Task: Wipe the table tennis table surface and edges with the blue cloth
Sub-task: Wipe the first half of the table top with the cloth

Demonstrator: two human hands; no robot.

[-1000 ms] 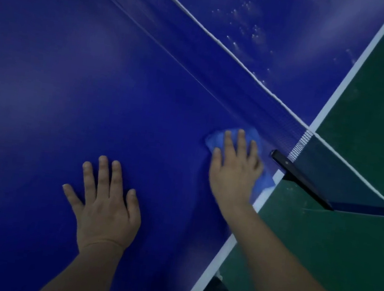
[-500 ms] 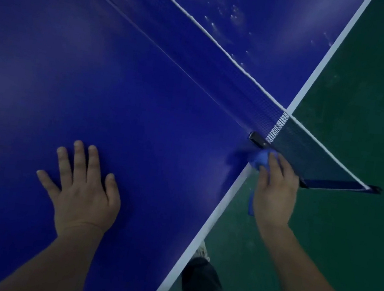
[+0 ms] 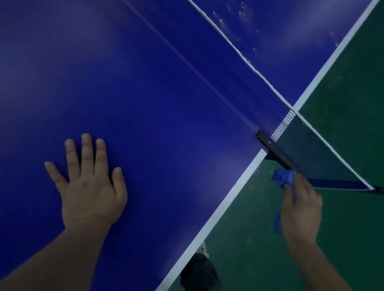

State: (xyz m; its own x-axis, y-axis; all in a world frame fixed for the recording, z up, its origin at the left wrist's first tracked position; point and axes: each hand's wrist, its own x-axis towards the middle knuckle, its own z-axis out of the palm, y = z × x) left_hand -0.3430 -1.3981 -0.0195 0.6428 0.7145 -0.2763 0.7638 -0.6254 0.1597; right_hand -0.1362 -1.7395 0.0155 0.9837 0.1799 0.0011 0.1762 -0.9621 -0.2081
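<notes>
The dark blue table tennis table (image 3: 98,72) fills the left and middle of the head view, with a white line along its right side edge (image 3: 236,190). My left hand (image 3: 91,181) lies flat on the table top, fingers straight and spread. My right hand (image 3: 302,208) is off the table's side, over the floor, gripping the bunched blue cloth (image 3: 282,176). The cloth touches the underside of the black net clamp (image 3: 275,151); a strip of cloth hangs below my palm.
The net (image 3: 243,79) runs diagonally from top middle to the clamp and its post end (image 3: 378,189) sticking out past the table. White specks dot the far half (image 3: 231,6). Green floor (image 3: 360,118) lies to the right; my leg and shoe (image 3: 202,281) stand by the edge.
My right hand has carried the cloth from the table corner by the net off the side edge, down along the net clamp. My left hand stays flat in place.
</notes>
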